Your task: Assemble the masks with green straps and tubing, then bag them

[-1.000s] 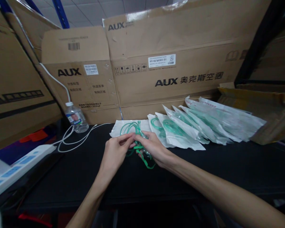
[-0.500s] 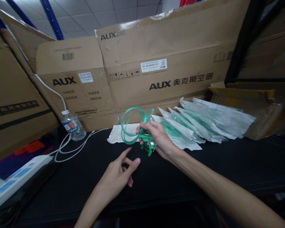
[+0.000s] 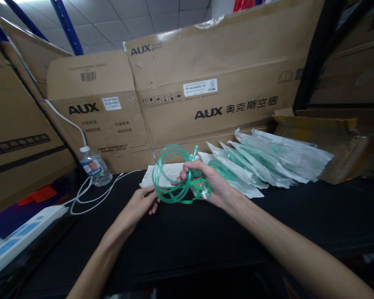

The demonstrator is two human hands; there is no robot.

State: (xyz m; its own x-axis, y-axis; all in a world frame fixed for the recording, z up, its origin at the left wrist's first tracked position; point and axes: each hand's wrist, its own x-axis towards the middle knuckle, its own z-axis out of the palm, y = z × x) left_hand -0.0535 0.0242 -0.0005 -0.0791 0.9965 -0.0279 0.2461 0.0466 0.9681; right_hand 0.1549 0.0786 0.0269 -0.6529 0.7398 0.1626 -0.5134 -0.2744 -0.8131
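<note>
My right hand [image 3: 209, 185] is closed round a clear mask with a coil of green tubing [image 3: 170, 174], held a little above the black table [image 3: 205, 236]. My left hand [image 3: 140, 203] pinches the lower left edge of the coil, fingers curled. Behind the coil an opened white pouch [image 3: 162, 172] lies flat on the table. To the right, several sealed pouches [image 3: 268, 160] with green tubing inside lie fanned out and overlapping.
Large AUX cardboard boxes [image 3: 205, 83] stand along the back. A water bottle [image 3: 92, 166] and white cables [image 3: 96, 193] sit at the left, with a white power strip [image 3: 21, 232] nearer the left edge. An open cardboard box [image 3: 330, 133] lies at right.
My right hand lifted the tubing and mask off the table. My left hand let go, dropped away, then came back up to pinch the coil's edge.
</note>
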